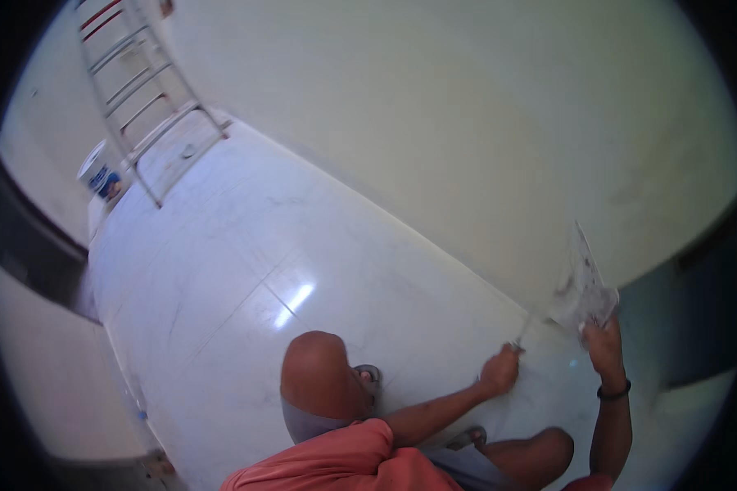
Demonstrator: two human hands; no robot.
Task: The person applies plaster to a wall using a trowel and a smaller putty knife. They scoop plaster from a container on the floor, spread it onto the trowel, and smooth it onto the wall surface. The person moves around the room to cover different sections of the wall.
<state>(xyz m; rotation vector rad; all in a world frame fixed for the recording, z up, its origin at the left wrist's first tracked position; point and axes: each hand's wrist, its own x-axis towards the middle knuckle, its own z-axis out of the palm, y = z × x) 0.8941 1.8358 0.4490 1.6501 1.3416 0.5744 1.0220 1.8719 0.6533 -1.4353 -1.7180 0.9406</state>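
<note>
My left hand (499,372) is closed round the handle of a putty knife (526,329), whose thin blade points up and to the right and is blurred. To its right, my right hand (604,352) grips the lower edge of a flat, whitish plate (583,293) smeared with grey-white filler. The plate is tilted up close in front of the pale wall (467,147). The blade's tip reaches near the plate's lower left edge; whether they touch I cannot tell. A dark band circles my right wrist.
I am low over a glossy white tiled floor (221,270), my knees bent. At the far left stands a metal ladder (139,98), with a white and blue bucket (98,173) beside it. The wall meets the floor along a diagonal edge. Dark openings lie at both sides.
</note>
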